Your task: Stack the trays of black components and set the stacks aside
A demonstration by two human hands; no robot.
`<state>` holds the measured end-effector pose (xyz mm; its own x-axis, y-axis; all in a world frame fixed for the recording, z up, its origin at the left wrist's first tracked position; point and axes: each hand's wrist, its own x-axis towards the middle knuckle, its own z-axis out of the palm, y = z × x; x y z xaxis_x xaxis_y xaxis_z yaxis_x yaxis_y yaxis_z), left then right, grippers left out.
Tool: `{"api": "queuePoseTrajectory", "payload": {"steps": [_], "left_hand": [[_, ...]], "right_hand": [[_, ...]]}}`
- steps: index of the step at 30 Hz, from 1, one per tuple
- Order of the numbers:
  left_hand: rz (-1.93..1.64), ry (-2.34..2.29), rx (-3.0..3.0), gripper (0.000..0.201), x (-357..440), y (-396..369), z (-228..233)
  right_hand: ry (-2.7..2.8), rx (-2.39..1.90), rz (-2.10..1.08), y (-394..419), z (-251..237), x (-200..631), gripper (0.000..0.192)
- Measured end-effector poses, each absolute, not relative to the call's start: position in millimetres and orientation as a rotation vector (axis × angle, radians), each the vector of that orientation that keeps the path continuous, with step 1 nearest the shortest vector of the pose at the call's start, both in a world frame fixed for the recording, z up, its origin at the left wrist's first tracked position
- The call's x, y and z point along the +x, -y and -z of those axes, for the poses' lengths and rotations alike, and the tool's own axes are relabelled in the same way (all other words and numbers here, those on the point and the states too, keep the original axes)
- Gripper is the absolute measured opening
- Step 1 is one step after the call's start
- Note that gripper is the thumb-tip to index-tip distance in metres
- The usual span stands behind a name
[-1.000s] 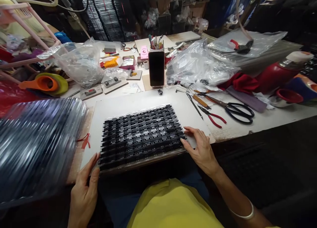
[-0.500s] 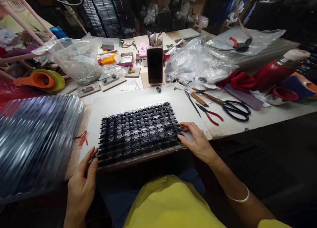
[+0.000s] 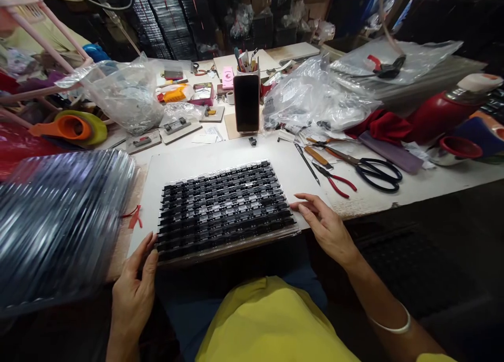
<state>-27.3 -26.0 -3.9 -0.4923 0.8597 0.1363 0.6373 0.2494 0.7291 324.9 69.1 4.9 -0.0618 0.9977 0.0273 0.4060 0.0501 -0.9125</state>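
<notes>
At your far left, a stack of clear plastic trays (image 3: 59, 225) lay blurred on the tabletop (image 3: 413, 186). Your left hand (image 3: 134, 294) rested open, fingertips touching the near left corner of the tray of black components (image 3: 224, 207), its grip closed on nothing. That tray sat on a white board (image 3: 205, 160) directly before you, its near edge overhanging the tabletop. Your right hand (image 3: 326, 225) lay open and flat on the board just beside the tray's right edge, gripping nothing. Behind stood a phone (image 3: 247, 103) upright. Farther right lay red-handled pliers (image 3: 334, 179) and black scissors (image 3: 370, 169).
</notes>
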Motion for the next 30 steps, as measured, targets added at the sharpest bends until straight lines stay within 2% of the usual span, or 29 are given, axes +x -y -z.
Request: {"api": "queuePoseTrajectory", "payload": {"steps": [4,9,15,18,22,24,26,28,30], "left_hand": [[-1.145,-2.219,1.356,0.046,-20.4,30.0,0.6],[-1.134,-2.167,1.175,0.046,-14.1,44.9,-7.7],[-1.131,-2.175,0.917,0.059,-28.4,65.6,-6.6],[-1.158,-2.111,0.747,0.069,-35.7,68.1,-1.4],[-1.268,-1.67,0.436,0.07,-32.4,59.7,-0.5],[-1.352,-1.548,0.309,0.064,-29.5,51.9,-2.8],[-1.385,-1.498,0.176,0.055,-28.2,43.5,-5.2],[-1.391,-1.517,0.057,0.041,-27.3,35.7,-7.0],[-1.388,-1.577,-0.017,0.028,-25.0,29.0,-8.3]], "right_hand": [[1.579,-1.558,-0.892,-50.3,-7.2,322.2,0.033],[1.5,-1.684,-0.943,-32.3,-7.4,336.2,0.039],[1.568,-1.851,-0.903,-25.4,-5.8,358.0,0.049],[1.432,-1.82,-1.074,-25.9,-2.3,355.6,0.057],[0.935,-1.6,-1.412,-33.7,-6.4,343.7,0.066],[0.734,-1.489,-1.531,-41.0,-13.3,337.5,0.061],[0.612,-1.407,-1.618,-49.0,-19.5,332.2,0.046],[0.54,-1.405,-1.63,-55.7,-21.9,328.5,0.031],[0.53,-1.499,-1.585,-59.7,-19.7,326.8,0.024]]}}
